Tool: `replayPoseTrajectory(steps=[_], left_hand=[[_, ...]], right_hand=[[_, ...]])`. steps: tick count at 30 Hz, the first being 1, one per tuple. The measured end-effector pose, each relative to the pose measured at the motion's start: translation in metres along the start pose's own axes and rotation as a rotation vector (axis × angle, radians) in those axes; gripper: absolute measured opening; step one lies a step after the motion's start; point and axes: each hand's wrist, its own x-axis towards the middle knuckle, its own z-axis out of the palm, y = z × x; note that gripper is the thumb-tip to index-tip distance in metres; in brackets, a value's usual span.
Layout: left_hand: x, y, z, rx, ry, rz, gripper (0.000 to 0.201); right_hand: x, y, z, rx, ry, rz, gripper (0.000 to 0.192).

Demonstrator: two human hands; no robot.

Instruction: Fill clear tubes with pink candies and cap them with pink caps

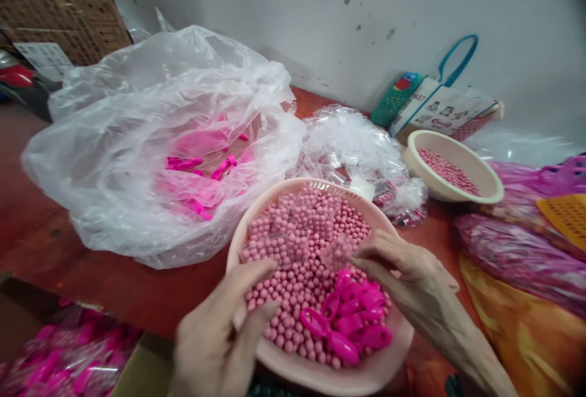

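Now the right hand [407, 264] pinches a clear plastic bag [336, 253] to its left, over pink beads [293, 290]; the left hand [220, 327], thumb and forefinger apart, is at the basin's near left.

Dusty pink beads [288, 287], bright magenta pieces [350, 324]
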Motion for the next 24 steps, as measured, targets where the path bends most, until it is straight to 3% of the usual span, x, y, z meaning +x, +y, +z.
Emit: replayPoseTrajectory(steps=[4,6,7,9,12,18,24], left_hand=[[0.016,0.010,0.048,-0.010,-0.319,-0.005,0.040],[0.020,0.009,0.055,-0.109,-0.441,-0.072,0.027],[0.021,0.008,0.055,-0.158,-0.464,-0.108,0.019],[0.022,0.007,0.051,-0.230,-0.443,-0.184,0.013],[0.021,0.006,0.046,-0.227,-0.375,-0.242,0.014],[0.018,0.003,0.048,-0.119,-0.354,-0.190,0.013],[0.018,0.002,0.046,-0.060,-0.337,-0.187,0.016]], right_hand=[[-0.007,-0.014,-0.001,0.144,-0.123,-0.088,0.017],[-0.008,-0.013,0.001,0.222,-0.110,-0.074,0.007],[-0.009,-0.009,0.001,0.235,-0.083,-0.051,0.011],[-0.013,0.003,0.005,0.165,-0.063,-0.020,0.022],[-0.023,0.025,0.017,-0.048,-0.166,-0.073,0.024],[-0.035,0.041,0.043,-0.155,-0.209,-0.039,0.019],[-0.027,0.034,0.025,-0.106,-0.196,0.083,0.024]])
